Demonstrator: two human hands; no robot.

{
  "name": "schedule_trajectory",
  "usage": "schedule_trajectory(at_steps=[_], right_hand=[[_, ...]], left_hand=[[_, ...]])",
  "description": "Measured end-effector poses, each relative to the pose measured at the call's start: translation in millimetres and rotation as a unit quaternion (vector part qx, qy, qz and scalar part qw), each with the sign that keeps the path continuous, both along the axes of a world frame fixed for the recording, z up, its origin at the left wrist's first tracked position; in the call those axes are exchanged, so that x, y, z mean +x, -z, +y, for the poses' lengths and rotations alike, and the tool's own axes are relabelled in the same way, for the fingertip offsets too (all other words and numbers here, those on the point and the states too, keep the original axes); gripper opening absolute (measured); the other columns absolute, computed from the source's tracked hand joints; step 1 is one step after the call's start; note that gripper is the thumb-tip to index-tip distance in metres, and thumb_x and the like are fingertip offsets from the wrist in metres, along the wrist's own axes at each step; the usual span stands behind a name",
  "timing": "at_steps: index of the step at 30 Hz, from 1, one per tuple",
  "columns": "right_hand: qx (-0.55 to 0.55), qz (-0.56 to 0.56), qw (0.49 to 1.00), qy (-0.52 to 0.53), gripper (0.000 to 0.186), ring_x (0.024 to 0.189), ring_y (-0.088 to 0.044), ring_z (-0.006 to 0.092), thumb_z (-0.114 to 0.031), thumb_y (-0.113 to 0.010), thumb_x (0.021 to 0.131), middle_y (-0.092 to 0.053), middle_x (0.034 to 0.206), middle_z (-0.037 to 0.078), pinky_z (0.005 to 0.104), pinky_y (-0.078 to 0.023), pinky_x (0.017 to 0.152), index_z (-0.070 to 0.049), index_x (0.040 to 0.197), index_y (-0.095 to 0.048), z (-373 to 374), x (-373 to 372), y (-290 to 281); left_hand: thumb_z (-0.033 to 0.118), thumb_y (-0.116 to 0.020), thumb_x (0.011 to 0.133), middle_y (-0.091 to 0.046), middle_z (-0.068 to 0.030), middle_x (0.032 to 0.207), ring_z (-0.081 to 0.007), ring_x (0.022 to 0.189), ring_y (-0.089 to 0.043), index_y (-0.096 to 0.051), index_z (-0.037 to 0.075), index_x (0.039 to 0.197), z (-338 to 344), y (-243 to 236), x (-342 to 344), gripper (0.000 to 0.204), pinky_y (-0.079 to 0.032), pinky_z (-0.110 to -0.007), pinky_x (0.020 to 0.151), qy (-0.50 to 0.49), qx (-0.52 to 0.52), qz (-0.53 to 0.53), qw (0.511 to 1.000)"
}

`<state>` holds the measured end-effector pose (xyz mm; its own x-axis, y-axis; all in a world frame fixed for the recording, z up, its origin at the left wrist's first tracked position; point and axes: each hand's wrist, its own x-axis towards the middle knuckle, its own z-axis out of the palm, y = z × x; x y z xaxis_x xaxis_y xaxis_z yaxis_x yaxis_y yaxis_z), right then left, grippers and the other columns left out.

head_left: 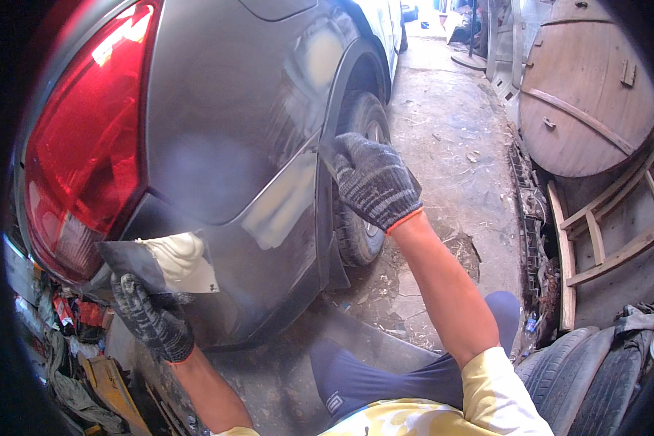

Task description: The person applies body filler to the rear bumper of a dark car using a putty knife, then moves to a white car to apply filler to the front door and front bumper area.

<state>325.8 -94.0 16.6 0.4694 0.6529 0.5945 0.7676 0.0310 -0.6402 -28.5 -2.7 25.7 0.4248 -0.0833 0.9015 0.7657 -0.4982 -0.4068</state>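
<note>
Fingers point(356, 156) of the gloved right hand point(374, 182) curl closed around a small spreader blade point(327, 156), pressing it against the grey car's rear quarter panel point(225, 131) beside the wheel arch, where pale filler patches point(287, 200) show. Left hand point(152, 316), also in a dark knit glove, grips a flat metal board point(134, 261) carrying a mound of whitish body filler point(178, 254), held just under the red tail light point(87, 145). Rear tyre point(363, 174) sits behind the right hand.
</note>
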Motion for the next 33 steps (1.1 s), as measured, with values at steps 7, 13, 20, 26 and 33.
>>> schedule_trajectory(at_steps=[7,13,20,26,33], right_hand=[[0.012,-0.051,0.997,-0.061,0.019,0.080,-0.060,0.0401,-0.016,-0.056,0.085,-0.062,0.086,0.023,0.0454,-0.048,0.069,-0.002,0.097,-0.061,-4.6,-2.4,18.0],[0.024,-0.061,0.994,-0.087,0.018,0.080,-0.061,0.0387,-0.015,-0.058,0.085,-0.063,0.085,0.022,0.0438,-0.048,0.068,0.000,0.094,-0.062,-11.8,-12.7,36.7],[0.038,-0.067,0.992,-0.104,0.022,0.080,-0.061,0.0378,-0.010,-0.059,0.079,-0.063,0.084,0.021,0.0430,-0.048,0.072,0.000,0.098,-0.062,-20.9,-26.4,53.2],[0.004,-0.084,0.990,-0.111,0.030,0.084,-0.059,0.0372,-0.012,-0.058,0.078,-0.062,0.091,0.021,0.0440,-0.049,0.074,-0.001,0.106,-0.059,-33.3,-40.1,59.0],[0.011,-0.053,0.994,-0.099,0.028,0.089,-0.060,0.0363,-0.012,-0.057,0.081,-0.063,0.096,0.021,0.0414,-0.050,0.078,0.000,0.106,-0.059,-40.7,-42.1,74.0]], left_hand=[[-0.002,-0.050,0.088,-0.055,-0.0216,0.123,-0.0361,0.115,-0.054,-0.053,-0.007,0.120,1.9,1.2,-0.2,0.033,-0.043,-0.043,0.099,-0.017,0.009,-0.002,1.000],[0.002,-0.053,0.088,-0.055,-0.0209,0.124,-0.0344,0.116,-0.053,-0.052,-0.007,0.121,-0.7,-1.3,0.9,0.034,-0.042,-0.042,0.100,-0.008,0.011,-0.001,1.000],[0.004,-0.056,0.087,-0.055,-0.0198,0.125,-0.0328,0.117,-0.052,-0.052,-0.007,0.122,5.0,-1.0,-2.2,0.037,-0.039,-0.040,0.103,0.037,0.012,0.000,0.999],[0.002,-0.055,0.087,-0.055,-0.0198,0.124,-0.0318,0.116,-0.053,-0.053,-0.007,0.121,3.5,-1.6,-0.7,0.036,-0.040,-0.040,0.102,0.019,0.024,0.002,1.000],[0.008,-0.046,0.095,-0.054,-0.0213,0.125,-0.0359,0.117,-0.052,-0.052,-0.006,0.122,5.6,2.7,-3.5,0.031,-0.042,-0.044,0.100,-0.020,0.012,-0.003,1.000]])
